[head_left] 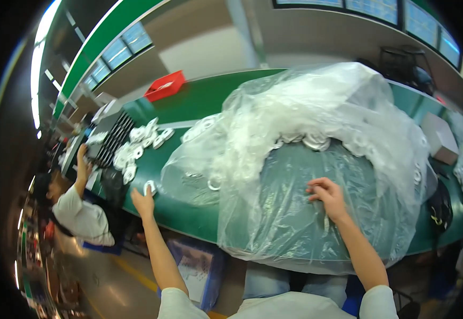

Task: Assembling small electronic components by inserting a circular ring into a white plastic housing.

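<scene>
My left hand (143,203) is stretched out to the left over the table's near edge. A small white ring-shaped part (150,186) sits at its fingertips, pinched between thumb and fingers. My right hand (328,198) hovers above a large clear plastic bag (295,223), fingers bent together. A thin pale strip shows below that palm, but whether it is held or only a glint of the bag is unclear. Deeper in the bag's folds lie several white round parts (316,142), partly covered by film. One loose white ring (214,184) shows through the film to the left.
White parts (135,149) are heaped on the green table (210,101) at left, beside a black ridged tray (115,139). A red bin (165,86) stands at the far edge, a white box (439,138) at right. A co-worker (80,207) sits at left; a blue crate (194,271) is below.
</scene>
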`<state>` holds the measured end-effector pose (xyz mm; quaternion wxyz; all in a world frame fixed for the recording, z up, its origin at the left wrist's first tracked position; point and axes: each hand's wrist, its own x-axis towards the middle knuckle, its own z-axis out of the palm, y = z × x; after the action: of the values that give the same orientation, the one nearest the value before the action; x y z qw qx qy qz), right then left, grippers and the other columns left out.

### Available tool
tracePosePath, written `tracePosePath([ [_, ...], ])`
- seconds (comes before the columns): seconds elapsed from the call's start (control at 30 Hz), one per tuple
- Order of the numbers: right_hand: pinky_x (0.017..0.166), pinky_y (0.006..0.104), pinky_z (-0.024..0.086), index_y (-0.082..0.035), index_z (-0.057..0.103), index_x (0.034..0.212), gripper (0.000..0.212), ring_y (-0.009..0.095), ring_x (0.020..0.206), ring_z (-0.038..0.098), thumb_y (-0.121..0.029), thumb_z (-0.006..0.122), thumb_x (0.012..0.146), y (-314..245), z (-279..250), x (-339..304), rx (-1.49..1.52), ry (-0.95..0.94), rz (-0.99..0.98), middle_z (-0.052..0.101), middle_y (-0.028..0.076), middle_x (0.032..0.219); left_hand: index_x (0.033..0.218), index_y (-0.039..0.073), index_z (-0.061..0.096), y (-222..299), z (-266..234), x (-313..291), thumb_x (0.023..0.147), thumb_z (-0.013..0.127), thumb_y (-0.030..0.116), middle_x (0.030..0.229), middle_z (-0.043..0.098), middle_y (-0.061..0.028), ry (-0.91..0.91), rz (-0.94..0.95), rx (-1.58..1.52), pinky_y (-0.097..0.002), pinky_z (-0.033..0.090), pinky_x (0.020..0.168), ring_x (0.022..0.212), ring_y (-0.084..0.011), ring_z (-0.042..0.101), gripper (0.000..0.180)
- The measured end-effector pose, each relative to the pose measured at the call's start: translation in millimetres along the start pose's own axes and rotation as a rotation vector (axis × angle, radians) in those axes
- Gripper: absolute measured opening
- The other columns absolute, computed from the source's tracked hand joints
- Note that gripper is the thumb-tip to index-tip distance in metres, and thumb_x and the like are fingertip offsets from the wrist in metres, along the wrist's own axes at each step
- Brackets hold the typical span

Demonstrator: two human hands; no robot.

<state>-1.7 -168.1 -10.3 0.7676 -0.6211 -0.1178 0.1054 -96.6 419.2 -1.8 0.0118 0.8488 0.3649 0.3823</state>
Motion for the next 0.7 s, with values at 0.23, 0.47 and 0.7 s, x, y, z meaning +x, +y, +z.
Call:
tracePosePath([
  [0.23, 0.077, 0.0282, 0.05, 0.003, 0.06, 0.1, 0.022, 0.015, 0.085, 0.063, 0.002, 0.049, 0.081, -41, -26, -13, -0.354, -0.239, 0.121, 0.064, 0.007, 0.091, 0.106, 0.002, 0.063, 353, -64, -123, 0.078, 0.059, 0.004, 0.091, 0.066, -0.0139, -0.808, 0.592, -1.119, -0.0316, 0.05, 0.072, 0.078, -0.0215, 0.065, 0.029],
  [0.47, 0.077, 0.0268, 0.051, 0.003, 0.061, 0.096, 0.019, 0.013, 0.081, 0.063, 0.006, 0.046, 0.083, -74, -97, -87, -0.338, 0.113, 0.077, 0.064, 0.006, 0.09, 0.093, 0.0, 0.063, 460, 39, -171, 0.076, 0.054, 0.011, 0.088, 0.064, -0.0223, -0.688, 0.657, -0.544, -0.0471, 0.048, 0.074, 0.082, -0.0401, 0.061, 0.022],
  [0.7, 0.072, 0.0316, 0.051, 0.003, 0.061, 0.094, 0.019, 0.022, 0.08, 0.064, 0.004, 0.049, 0.08, -65, -92, -56, -0.592, 0.161, -0.18, 0.065, 0.014, 0.09, 0.1, 0.002, 0.063, 520, 94, -132, 0.084, 0.052, 0.024, 0.1, 0.064, -0.0207, -0.171, 0.947, -0.533, -0.0487, 0.044, 0.087, 0.093, -0.0383, 0.059, 0.028],
])
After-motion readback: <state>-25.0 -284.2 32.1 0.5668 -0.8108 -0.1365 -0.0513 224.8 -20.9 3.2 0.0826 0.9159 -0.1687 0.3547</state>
